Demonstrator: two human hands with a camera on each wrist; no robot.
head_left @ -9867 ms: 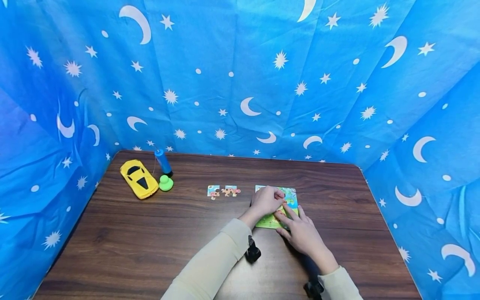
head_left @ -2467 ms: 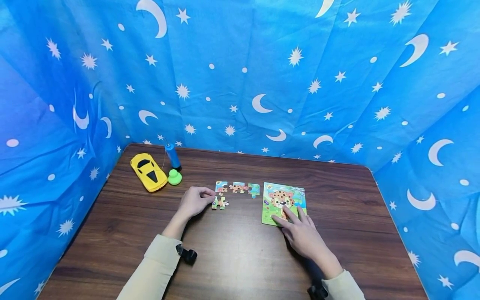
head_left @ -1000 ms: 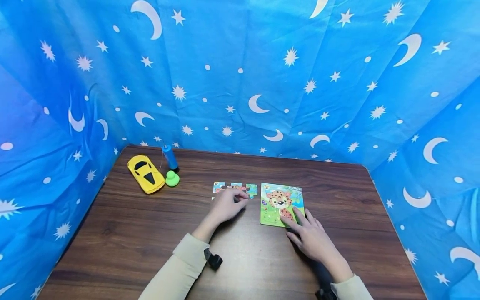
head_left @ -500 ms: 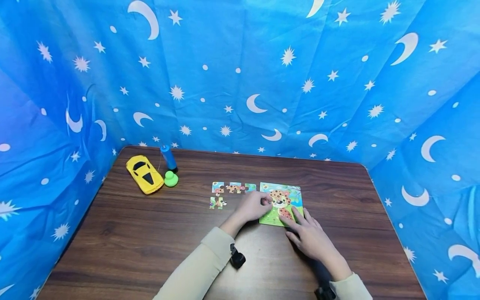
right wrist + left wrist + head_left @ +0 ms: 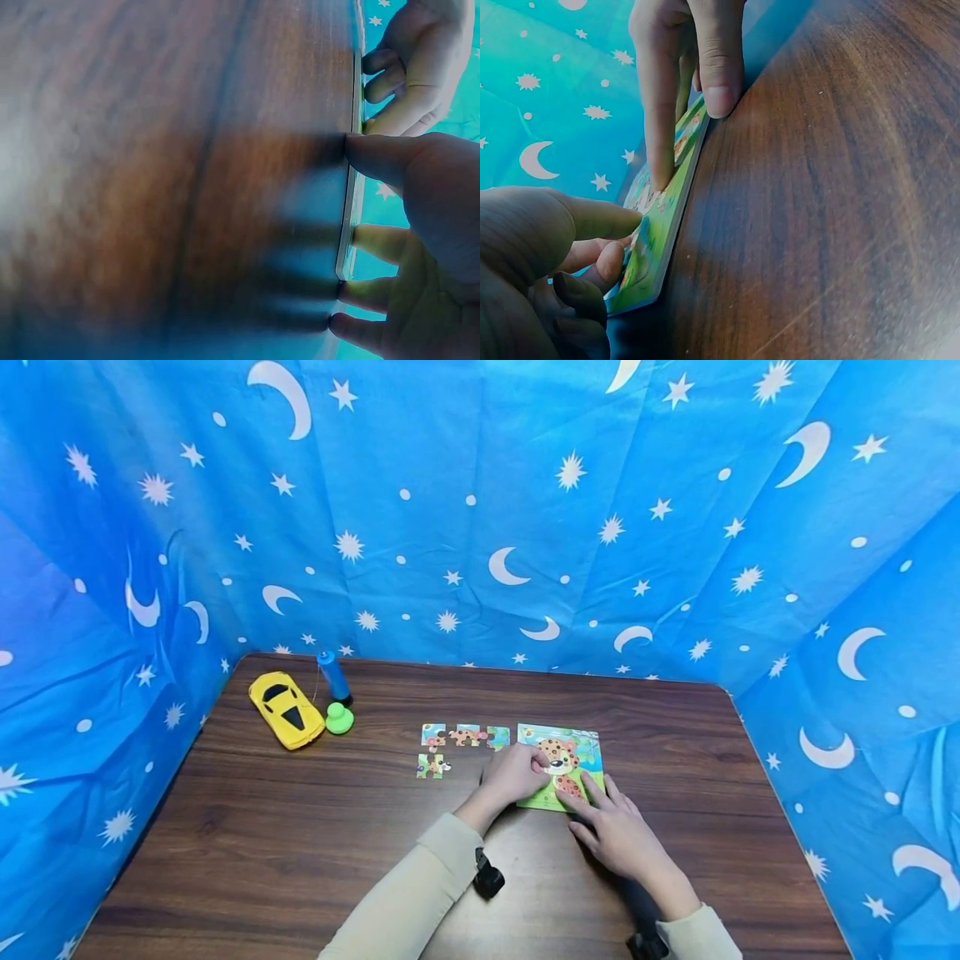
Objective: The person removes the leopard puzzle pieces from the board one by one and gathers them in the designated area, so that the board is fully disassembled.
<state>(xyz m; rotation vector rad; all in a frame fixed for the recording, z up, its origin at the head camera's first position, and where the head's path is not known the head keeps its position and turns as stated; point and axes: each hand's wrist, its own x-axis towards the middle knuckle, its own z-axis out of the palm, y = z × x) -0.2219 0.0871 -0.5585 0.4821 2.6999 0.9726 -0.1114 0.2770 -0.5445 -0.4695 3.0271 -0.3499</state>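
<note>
A square puzzle board (image 5: 532, 802) with a spotted cub on blue and green lies on the table. My left hand (image 5: 510, 777) is over its left part, fingers bent, one fingertip on the picture in the left wrist view (image 5: 532, 240). I cannot tell whether it pinches a puzzle piece. My right hand (image 5: 618, 835) has fingers spread, resting on the board's lower right; in the right wrist view the right thumb (image 5: 382, 154) touches the edge. Left of the board, loose puzzle pieces lie: three in a row, including a middle piece (image 5: 468, 735), and one piece (image 5: 432, 766) below.
Toward the table's back left lie a yellow toy car (image 5: 287, 710), a blue cylinder (image 5: 333, 677) with a black end and a small green knobbed object (image 5: 340, 719). A blue curtain (image 5: 450, 510) with moons and stars surrounds the brown wooden table (image 5: 262, 827).
My left hand has moved right from the loose pieces onto the board. Two loose pieces have joined the earlier two since the oldest frame. The right hand stays on the board.
</note>
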